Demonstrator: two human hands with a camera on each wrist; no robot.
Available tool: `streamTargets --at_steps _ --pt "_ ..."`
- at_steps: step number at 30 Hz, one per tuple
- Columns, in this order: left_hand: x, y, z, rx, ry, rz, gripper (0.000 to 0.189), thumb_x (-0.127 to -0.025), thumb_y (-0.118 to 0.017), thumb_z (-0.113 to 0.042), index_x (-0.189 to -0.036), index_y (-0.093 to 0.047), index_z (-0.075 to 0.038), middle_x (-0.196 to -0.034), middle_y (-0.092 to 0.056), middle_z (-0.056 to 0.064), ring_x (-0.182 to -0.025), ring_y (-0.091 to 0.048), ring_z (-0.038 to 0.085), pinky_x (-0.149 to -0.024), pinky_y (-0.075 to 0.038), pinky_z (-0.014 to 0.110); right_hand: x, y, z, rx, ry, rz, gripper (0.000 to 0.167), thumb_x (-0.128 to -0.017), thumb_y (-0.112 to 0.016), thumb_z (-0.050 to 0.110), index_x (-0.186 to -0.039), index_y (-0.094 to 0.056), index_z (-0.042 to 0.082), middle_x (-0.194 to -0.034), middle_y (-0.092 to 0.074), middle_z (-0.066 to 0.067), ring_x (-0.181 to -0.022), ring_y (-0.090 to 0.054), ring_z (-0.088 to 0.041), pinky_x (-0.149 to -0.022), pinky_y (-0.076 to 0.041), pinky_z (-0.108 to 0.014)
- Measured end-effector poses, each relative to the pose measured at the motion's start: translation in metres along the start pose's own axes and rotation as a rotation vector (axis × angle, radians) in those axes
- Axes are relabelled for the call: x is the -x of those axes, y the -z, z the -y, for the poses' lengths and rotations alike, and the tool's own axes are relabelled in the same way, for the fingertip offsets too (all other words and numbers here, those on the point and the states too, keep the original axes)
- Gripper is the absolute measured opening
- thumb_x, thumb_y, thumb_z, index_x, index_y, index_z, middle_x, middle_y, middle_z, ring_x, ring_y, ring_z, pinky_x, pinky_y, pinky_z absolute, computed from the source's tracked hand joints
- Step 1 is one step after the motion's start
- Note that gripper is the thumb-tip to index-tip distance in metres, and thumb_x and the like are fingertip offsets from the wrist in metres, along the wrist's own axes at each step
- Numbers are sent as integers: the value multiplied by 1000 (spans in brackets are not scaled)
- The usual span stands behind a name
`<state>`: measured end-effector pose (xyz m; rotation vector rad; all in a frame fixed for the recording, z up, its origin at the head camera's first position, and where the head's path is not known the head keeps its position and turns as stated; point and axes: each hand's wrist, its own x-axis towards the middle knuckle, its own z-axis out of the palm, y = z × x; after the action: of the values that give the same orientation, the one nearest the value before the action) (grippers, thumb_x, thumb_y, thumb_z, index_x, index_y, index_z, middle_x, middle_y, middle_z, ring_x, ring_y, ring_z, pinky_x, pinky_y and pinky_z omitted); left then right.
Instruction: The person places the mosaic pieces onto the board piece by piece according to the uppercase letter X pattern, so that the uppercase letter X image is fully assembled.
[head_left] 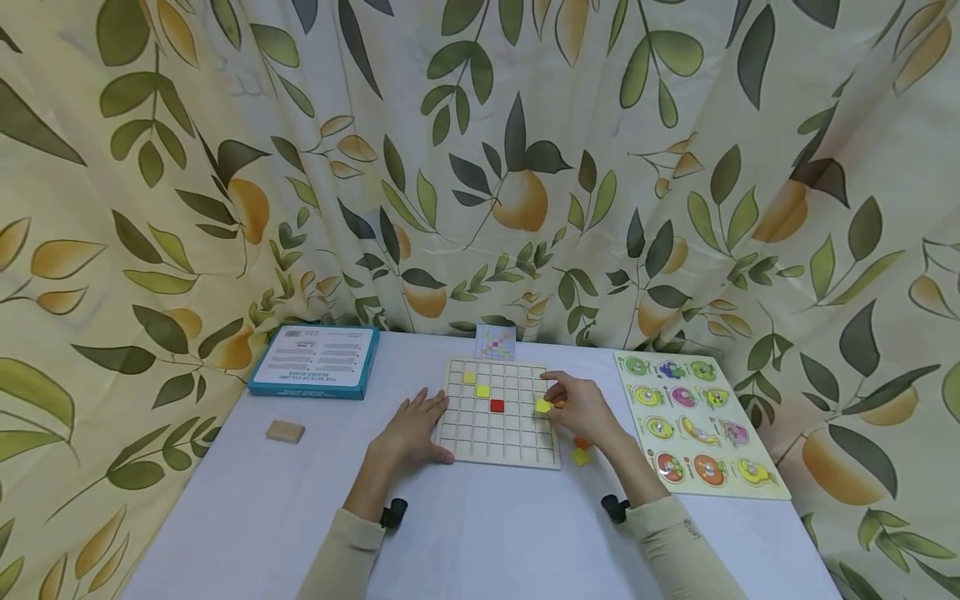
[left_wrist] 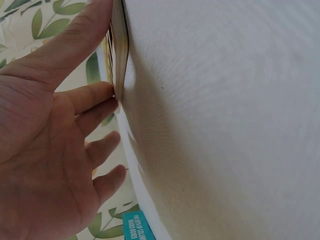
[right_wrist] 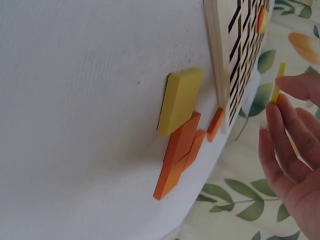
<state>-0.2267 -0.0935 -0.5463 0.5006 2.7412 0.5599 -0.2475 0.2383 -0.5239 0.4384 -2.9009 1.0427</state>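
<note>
A wooden grid board (head_left: 465, 433) lies on the white table, with two yellow tiles (head_left: 483, 392) and a red tile (head_left: 497, 406) in its cells. My left hand (head_left: 408, 433) rests at the board's left edge, its fingers fairly straight and touching the side, as the left wrist view also shows. Over the board's right side, my right hand (head_left: 588, 410) pinches a yellow tile (right_wrist: 278, 82) between thumb and fingertips. Just right of the board lie a loose yellow tile (right_wrist: 182, 100) and several orange tiles (right_wrist: 172, 175); the right forearm and hand partly hide them in the head view.
Behind the board stands a small pattern card (head_left: 496, 342). A teal box (head_left: 315, 358) lies at the back left, with a wooden block (head_left: 285, 431) in front of it. On the right is a fruit picture board (head_left: 697, 425). A leaf-print curtain (head_left: 480, 167) hangs behind the table.
</note>
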Motion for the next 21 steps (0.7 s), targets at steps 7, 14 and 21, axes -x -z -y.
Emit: streamTargets --at_steps 7,14,21 --pt "1 -2 1 9 -6 -15 110 -75 -92 -45 -163 -36 -9 -171 -30 6 -161 -12 33 -129 -13 56 -2 -10 7 3 4 30 68 -75 -83 -3 -139 -63 8 -97 -75 -1 -93 -70 -20 -86 -59 -43" --pt "0 -3 2 10 -17 -20 110 -75 -93 -46 -161 -38 -7 -170 -31 7 -161 -14 34 -129 -15 56 -2 -20 15 -28 -6 49 69 -74 -81 -5 -139 -63 7 -95 -73 0 -89 -69 -16 -83 -59 -39" --pt "1 -1 2 15 -24 -22 110 -74 -93 -45 -161 -38 -5 -170 -31 8 -160 -14 35 -129 -15 56 -6 -28 22 -5 -34 71 70 -73 -85 -4 -139 -64 9 -94 -73 2 -90 -69 -16 -84 -59 -38"
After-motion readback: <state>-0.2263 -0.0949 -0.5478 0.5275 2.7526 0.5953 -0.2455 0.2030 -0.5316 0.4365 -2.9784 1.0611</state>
